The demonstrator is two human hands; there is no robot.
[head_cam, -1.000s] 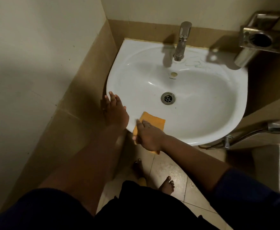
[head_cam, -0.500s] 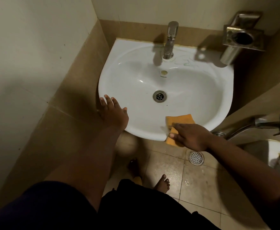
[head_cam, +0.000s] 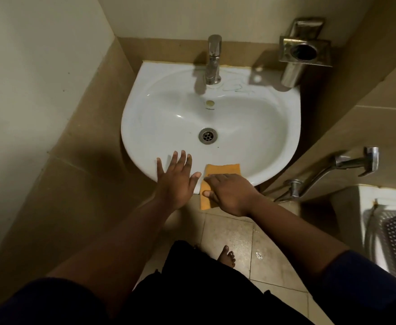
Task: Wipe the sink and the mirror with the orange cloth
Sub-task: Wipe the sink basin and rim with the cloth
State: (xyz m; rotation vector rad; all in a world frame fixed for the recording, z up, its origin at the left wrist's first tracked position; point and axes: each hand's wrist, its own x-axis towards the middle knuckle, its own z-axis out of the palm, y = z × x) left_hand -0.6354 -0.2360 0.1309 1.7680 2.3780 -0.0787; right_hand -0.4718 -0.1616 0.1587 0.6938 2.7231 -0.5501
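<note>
A white wall-mounted sink [head_cam: 262, 127] fills the middle of the head view, with a chrome tap [head_cam: 213, 59] at its back and a drain [head_cam: 207, 136] in the bowl. The orange cloth [head_cam: 222, 170] is draped over the sink's front rim, one end hanging below the edge. My right hand [head_cam: 229, 193] presses flat on the cloth at the rim. My left hand [head_cam: 177, 179] rests with spread fingers on the front rim just left of the cloth. No mirror is in view.
A steel holder [head_cam: 302, 52] is fixed to the wall at the back right. A chrome hand sprayer and tap [head_cam: 347, 165] stick out from the right wall, above a perforated metal rack [head_cam: 393, 245]. My bare foot [head_cam: 226, 255] stands on the tiled floor below.
My right hand slid the cloth along the front rim, right and then back toward the middle. My left hand shifted from the sink's left edge to the front rim.
</note>
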